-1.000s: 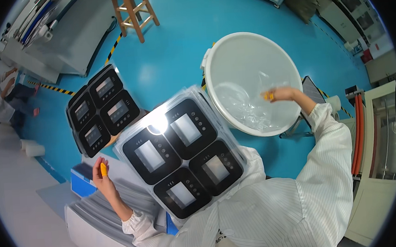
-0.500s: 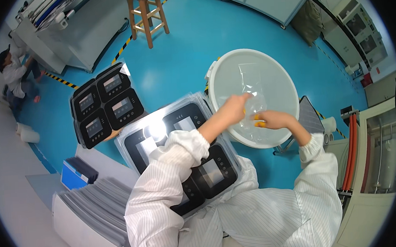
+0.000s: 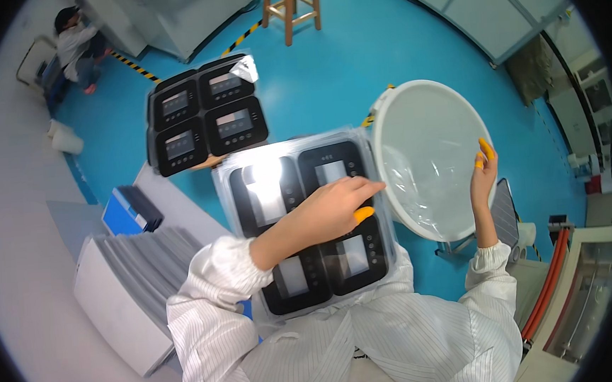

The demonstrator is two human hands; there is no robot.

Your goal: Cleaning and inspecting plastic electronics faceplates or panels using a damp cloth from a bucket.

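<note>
A stack of black panels with pale windows and small icons (image 3: 294, 277), wrapped in or layered with clear plastic, rests on my lap. Over its middle is my left hand (image 3: 332, 207), fingers stretched toward the bin and a yellow finger cot on one digit; nothing shows in it, and I cannot tell whether it touches the panels. Beside the stack stands a large round white bin (image 3: 448, 90), with crumpled clear plastic film (image 3: 414, 197) inside. My right hand (image 3: 484, 175) is at the bin's right side, empty, its fingers raised and apart, with yellow finger cots.
Another stack of black panels (image 3: 205, 116) sits ahead to the left on a wooden support. At left are a blue box (image 3: 124, 211) and a row of grey sheets (image 3: 131, 274). A wooden stool (image 3: 293, 11) stands ahead; a person (image 3: 79, 47) crouches far left.
Both hands have left the bin's inside: my left hand moved back over the panels, my right hand to the bin's right side. The view has shifted, moving the bin rightward in the picture.
</note>
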